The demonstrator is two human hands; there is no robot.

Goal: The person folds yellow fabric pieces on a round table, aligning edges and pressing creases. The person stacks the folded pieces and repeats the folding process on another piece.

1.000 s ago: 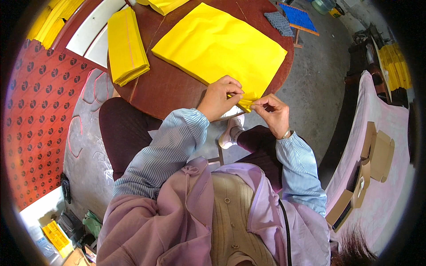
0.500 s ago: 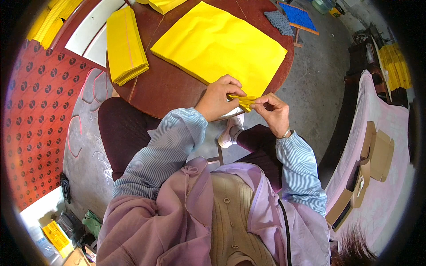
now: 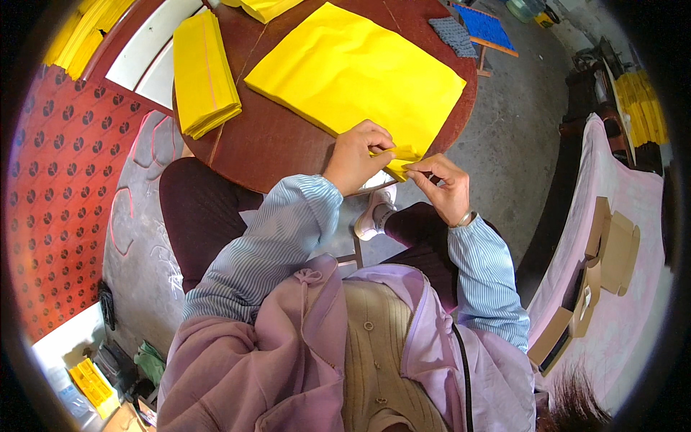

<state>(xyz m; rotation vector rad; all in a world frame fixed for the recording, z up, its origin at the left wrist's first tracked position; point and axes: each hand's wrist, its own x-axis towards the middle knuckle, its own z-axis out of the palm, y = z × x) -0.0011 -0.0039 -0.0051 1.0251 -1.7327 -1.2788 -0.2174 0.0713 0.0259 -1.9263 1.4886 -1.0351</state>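
A thick stack of yellow paper sheets (image 3: pixel 360 72) lies on the round dark-red table (image 3: pixel 281 144), its near corner at the table's edge. My left hand (image 3: pixel 360 157) pinches that corner, thumb and fingers closed on the yellow sheets. To its right my right hand (image 3: pixel 443 186) has its thumb and forefinger closed at the sheets' outer tip. How many sheets each hand grips is hidden by the fingers. The corner looks bent up and folded between the two hands.
A folded yellow paper bundle (image 3: pixel 205 79) lies at the table's left. A grey knitted cloth (image 3: pixel 452 37) rests at the far right edge, near a blue-topped stool (image 3: pixel 486 30). Open cardboard boxes (image 3: pixel 586 295) stand on a pink-covered surface (image 3: pixel 604 173) at right.
The yellow corner between my hands has changed from bunched layers to a flatter fold. My right hand has dropped slightly; the left has barely moved.
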